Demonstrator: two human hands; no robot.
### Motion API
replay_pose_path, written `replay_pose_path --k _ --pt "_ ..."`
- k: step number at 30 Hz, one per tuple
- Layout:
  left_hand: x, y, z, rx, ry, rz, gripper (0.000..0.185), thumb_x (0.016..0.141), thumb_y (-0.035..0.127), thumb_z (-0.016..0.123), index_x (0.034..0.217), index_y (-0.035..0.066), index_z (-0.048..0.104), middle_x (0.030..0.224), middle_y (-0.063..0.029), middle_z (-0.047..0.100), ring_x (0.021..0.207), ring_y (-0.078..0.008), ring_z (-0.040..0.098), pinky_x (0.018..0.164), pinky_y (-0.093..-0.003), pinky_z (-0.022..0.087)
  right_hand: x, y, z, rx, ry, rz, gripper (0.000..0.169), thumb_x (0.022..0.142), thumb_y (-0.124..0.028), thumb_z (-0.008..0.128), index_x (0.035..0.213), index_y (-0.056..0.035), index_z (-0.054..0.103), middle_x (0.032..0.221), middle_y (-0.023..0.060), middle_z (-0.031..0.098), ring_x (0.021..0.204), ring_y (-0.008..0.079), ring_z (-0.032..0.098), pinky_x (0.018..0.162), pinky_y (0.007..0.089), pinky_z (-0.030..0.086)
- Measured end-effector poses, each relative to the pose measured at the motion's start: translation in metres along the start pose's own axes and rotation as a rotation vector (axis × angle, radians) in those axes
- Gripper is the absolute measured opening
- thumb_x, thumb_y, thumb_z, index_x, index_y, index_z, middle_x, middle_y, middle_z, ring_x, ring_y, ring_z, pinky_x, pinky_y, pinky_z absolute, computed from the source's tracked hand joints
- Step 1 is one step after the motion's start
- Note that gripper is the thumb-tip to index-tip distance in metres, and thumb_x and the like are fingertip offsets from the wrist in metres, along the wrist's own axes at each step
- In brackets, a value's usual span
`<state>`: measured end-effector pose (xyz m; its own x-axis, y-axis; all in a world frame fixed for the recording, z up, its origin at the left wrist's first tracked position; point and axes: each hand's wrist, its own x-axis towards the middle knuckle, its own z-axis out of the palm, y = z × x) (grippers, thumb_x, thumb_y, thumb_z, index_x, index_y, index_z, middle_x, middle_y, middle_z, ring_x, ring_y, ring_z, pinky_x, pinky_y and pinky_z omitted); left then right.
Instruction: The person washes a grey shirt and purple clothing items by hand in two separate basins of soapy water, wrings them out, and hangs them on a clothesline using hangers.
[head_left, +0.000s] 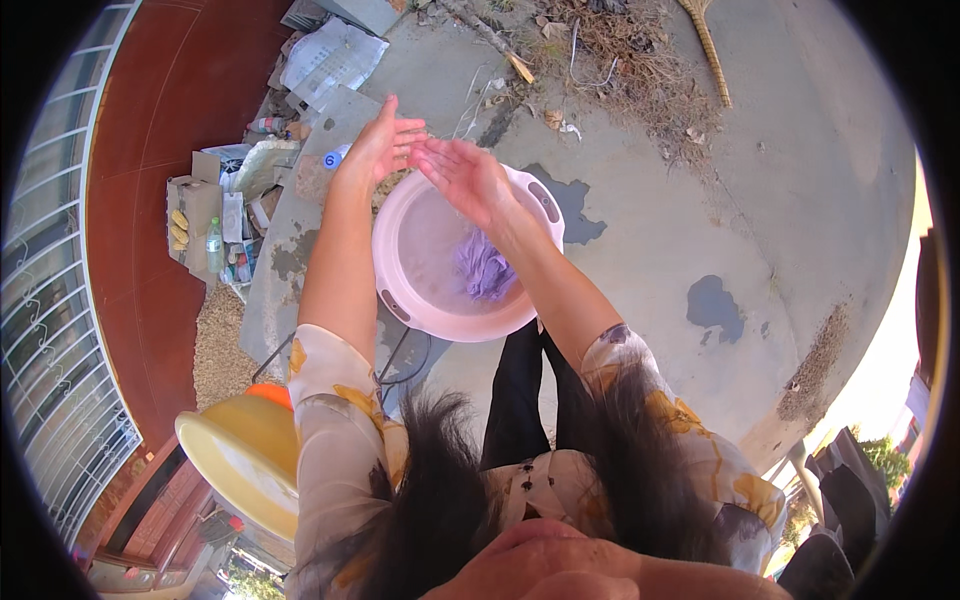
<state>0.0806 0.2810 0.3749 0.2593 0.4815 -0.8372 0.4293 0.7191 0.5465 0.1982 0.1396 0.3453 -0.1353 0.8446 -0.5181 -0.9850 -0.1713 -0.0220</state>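
Note:
A pink plastic basin (385, 259) stands on the concrete in front of my legs, with cloudy water inside. A bunched purple cloth (486, 271) lies in the water towards the right side. My left hand (386, 142) is raised beyond the basin's far left rim, fingers spread and holding nothing. Over the far part of the basin, my right hand (466, 176) is stretched out palm up, also without anything in it. The fingertips of both hands come close together; whether they touch, I cannot tell.
A cardboard box (191, 221) with corn cobs and a green plastic bottle (214, 247) stand at the left. A yellow basin (225, 457) leans near my left elbow. Dry plant litter (637, 67), a broom (709, 56) and a broken branch (487, 34) lie ahead. Wet patches (716, 309) mark the concrete.

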Motion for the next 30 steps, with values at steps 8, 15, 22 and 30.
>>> replay_pose_path --k 8,15,22,30 --pt "0.024 0.021 0.054 -0.36 -0.352 -0.059 0.094 0.099 0.071 0.017 0.136 -0.011 0.046 0.132 -0.0279 0.057 0.12 -0.0419 0.058 0.102 -0.0534 0.048 -0.038 -0.078 0.056 -0.682 0.098 -0.087 0.053 0.106 -0.033 0.037 0.147 0.0004 0.039 0.152 0.018 0.04 0.139 0.0316 0.04 0.115 0.0506 0.032" --pt "0.022 0.021 0.072 -0.391 -0.382 -0.074 0.095 0.099 0.069 0.014 0.138 -0.013 0.04 0.137 -0.0343 0.051 0.124 -0.0449 0.056 0.103 -0.0574 0.047 -0.066 -0.128 -0.029 -0.37 0.236 -0.172 0.058 0.107 -0.037 0.034 0.152 -0.0005 0.029 0.157 0.0188 0.034 0.142 0.0331 0.038 0.114 0.0558 0.033" --pt "-0.003 -0.021 0.089 0.586 -0.036 0.588 0.062 0.102 0.055 0.037 0.149 0.016 0.042 0.156 -0.0169 0.035 0.145 -0.0392 0.03 0.116 -0.0601 0.024 -0.094 -0.09 -0.087 -0.537 0.26 -0.092 0.056 0.108 -0.037 0.034 0.147 0.0026 0.039 0.15 0.0174 0.045 0.141 0.0322 0.04 0.116 0.0456 0.033" --pt "-0.02 -0.118 0.089 1.335 0.396 0.96 0.058 0.094 0.028 0.061 0.149 0.033 0.043 0.163 -0.0059 0.023 0.151 -0.0348 0.018 0.117 -0.0639 0.015 -0.081 -0.019 -0.161 -1.389 0.357 -0.17 0.047 0.093 -0.018 0.059 0.14 -0.0103 0.056 0.139 0.0156 0.055 0.133 0.0291 0.048 0.111 0.0359 0.038"
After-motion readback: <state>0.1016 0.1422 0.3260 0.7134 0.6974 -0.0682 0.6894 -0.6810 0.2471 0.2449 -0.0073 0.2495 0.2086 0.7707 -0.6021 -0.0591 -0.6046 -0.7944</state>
